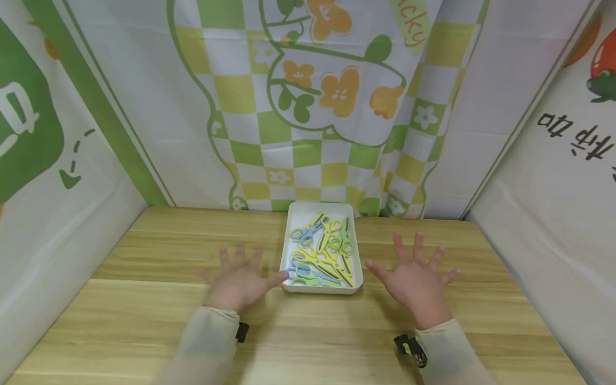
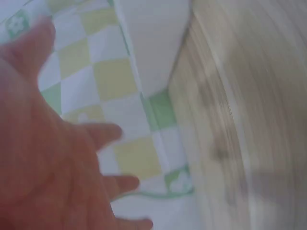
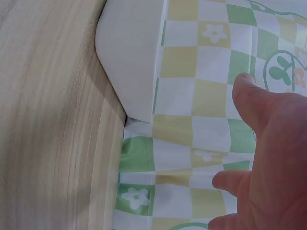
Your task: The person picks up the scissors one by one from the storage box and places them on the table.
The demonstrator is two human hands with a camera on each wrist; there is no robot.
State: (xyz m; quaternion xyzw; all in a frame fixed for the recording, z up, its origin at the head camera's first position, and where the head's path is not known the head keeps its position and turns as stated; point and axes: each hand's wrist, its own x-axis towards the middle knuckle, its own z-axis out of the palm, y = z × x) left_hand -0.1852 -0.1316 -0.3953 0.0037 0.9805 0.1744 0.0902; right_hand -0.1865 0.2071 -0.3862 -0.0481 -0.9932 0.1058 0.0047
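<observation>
A white tray [image 1: 321, 290] stands on the wooden table, holding several small scissors [image 1: 317, 262] in yellow, green and blue that lie jumbled together. My left hand [image 1: 236, 283] is spread to the left of the tray, its thumb tip overlapping the tray's near left corner in the head view. On the other side, my right hand [image 1: 417, 283] spreads its fingers, with the thumb pointing toward the tray's right wall and a small gap between. Both hands hold nothing. Each wrist view shows the palm side of a hand and the tray's outer wall [image 2: 153, 43], while the scissors are hidden there.
The wooden table [image 1: 308, 337] reaches back to a checked cloth [image 1: 308, 155] with flowers, hanging right behind the tray. Printed white panels stand on the left [image 1: 96, 214] and right [image 1: 539, 214]. A dark band [image 1: 411, 348] sits at the right cuff.
</observation>
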